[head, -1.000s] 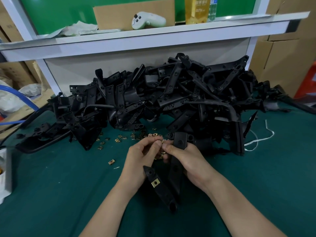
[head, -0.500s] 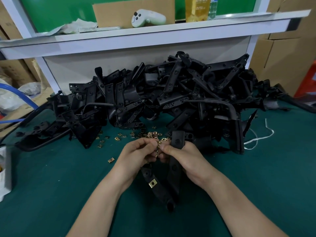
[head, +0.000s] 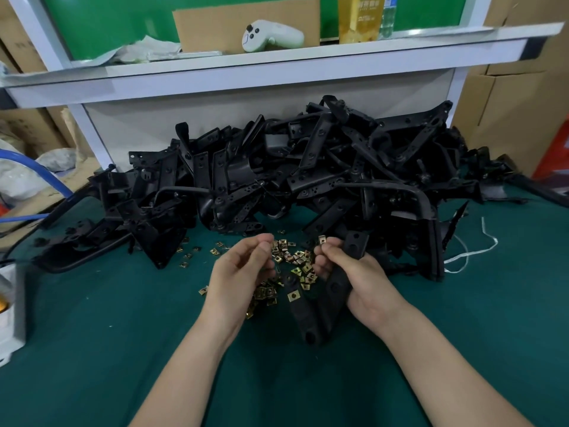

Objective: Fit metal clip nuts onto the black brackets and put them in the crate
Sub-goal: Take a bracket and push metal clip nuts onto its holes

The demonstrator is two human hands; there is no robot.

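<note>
Your desk (head: 92, 349) is covered in dark green cloth. Behind it stands a white panel (head: 154, 118), and above that a white shelf (head: 277, 66) runs the full width, backed by a green board (head: 107, 23). On the shelf you have a cardboard sheet (head: 215, 29), a white controller (head: 271, 37) and a yellow carton (head: 358, 16). Cardboard boxes (head: 508, 112) stack up to your right; a blue hose (head: 40, 171) curves in at your left.

The tall yellow carton (head: 358, 18) on the shelf (head: 277, 61) has dark signs printed near its top, but they are too blurry to read. The bottle (head: 387, 20) just beside it has a label with tiny print, too small to read.
</note>
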